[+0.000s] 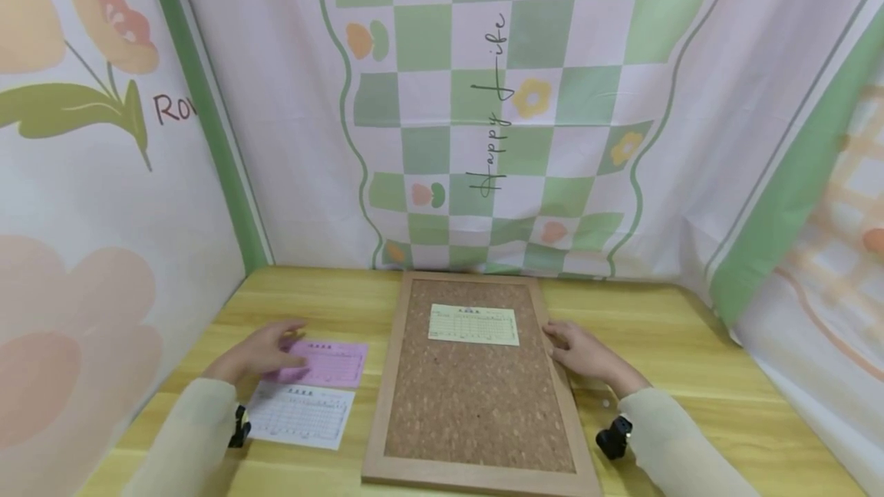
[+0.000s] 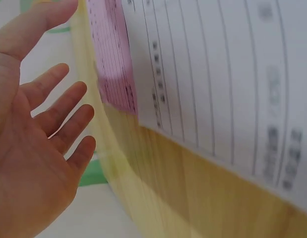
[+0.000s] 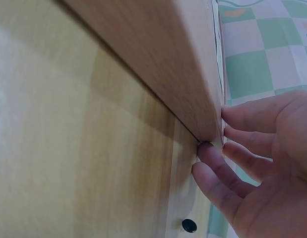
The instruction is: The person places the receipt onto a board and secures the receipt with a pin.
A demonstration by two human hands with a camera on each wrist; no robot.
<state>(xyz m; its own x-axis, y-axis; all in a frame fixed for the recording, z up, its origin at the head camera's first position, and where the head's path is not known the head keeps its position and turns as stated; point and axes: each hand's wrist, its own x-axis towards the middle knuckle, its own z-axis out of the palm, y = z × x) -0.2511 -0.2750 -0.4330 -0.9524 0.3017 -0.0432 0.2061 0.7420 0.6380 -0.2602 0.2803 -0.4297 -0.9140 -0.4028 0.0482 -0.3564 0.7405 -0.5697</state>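
A cork board (image 1: 476,413) with a wooden frame lies on the table. On its upper part sits a pale yellow-green printed form (image 1: 473,325). My right hand (image 1: 583,355) is at the board's right edge; in the right wrist view its fingertips (image 3: 205,151) touch the wooden frame (image 3: 158,64). To the left of the board, my left hand (image 1: 265,351) hovers over a pink form (image 1: 338,365), fingers spread and holding nothing. A white form (image 1: 304,416) lies just below the pink one, and it fills much of the left wrist view.
A small dark round piece (image 3: 189,225) lies on the table by my right hand. Printed curtains (image 1: 290,136) close in the wooden table (image 1: 663,336) at the back and sides. Each wrist wears a black camera (image 1: 615,437).
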